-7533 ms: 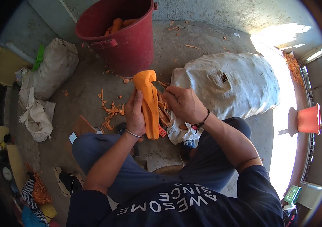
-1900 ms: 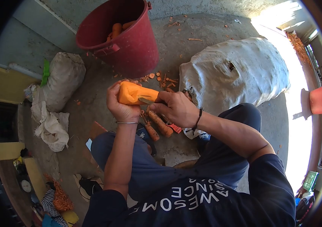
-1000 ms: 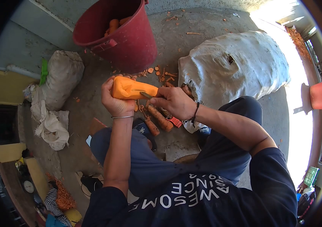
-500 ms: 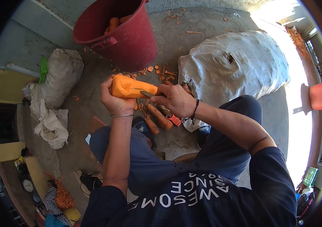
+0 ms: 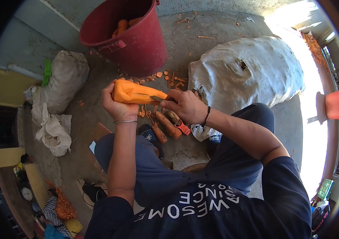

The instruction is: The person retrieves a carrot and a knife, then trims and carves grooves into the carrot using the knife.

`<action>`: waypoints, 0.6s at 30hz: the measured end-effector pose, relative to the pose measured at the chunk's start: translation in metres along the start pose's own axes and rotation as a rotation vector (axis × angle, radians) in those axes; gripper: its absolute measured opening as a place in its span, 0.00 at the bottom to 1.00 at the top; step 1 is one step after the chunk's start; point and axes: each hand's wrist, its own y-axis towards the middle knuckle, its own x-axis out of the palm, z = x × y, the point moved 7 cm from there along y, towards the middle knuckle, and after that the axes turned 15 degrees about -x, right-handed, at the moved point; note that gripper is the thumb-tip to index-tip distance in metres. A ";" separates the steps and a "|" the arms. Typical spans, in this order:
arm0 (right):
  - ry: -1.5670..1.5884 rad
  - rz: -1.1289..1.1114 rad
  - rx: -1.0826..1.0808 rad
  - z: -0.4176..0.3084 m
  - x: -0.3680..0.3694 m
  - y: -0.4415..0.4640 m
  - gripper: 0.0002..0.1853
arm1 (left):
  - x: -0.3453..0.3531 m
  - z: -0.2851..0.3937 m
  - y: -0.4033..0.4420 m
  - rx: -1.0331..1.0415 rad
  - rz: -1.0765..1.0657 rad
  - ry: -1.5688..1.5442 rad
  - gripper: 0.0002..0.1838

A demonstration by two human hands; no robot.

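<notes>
A large peeled orange carrot (image 5: 135,92) lies nearly level in front of me, its thick end at the left. My left hand (image 5: 117,104) is wrapped round that thick end. With its fingers closed, my right hand (image 5: 187,105) grips a small knife (image 5: 156,98), whose blade lies against the carrot's narrow part; the handle is hidden in the hand. Below the hands, unpeeled carrots (image 5: 168,125) rest on the floor beside a red peeler-like tool (image 5: 183,127).
A dark red bucket (image 5: 137,49) with carrots inside stands behind the hands. A big white sack (image 5: 253,73) lies at the right, a smaller sack (image 5: 67,77) at the left. Carrot scraps (image 5: 173,79) litter the floor. A red pail (image 5: 335,104) is at the far right.
The peeled carrot, upright at first, now lies sideways, with my left hand at its thick end. Lately both hands have barely moved; the blade sits slightly further toward the narrow end.
</notes>
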 end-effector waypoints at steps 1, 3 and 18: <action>-0.005 -0.002 -0.009 -0.001 0.000 0.001 0.23 | -0.002 0.000 0.003 -0.004 0.007 -0.002 0.15; -0.019 0.021 0.036 0.002 0.000 0.000 0.23 | -0.004 -0.001 0.006 -0.002 0.009 -0.022 0.14; -0.041 0.050 0.050 0.010 0.007 -0.007 0.22 | 0.010 -0.007 -0.006 0.267 0.137 0.224 0.05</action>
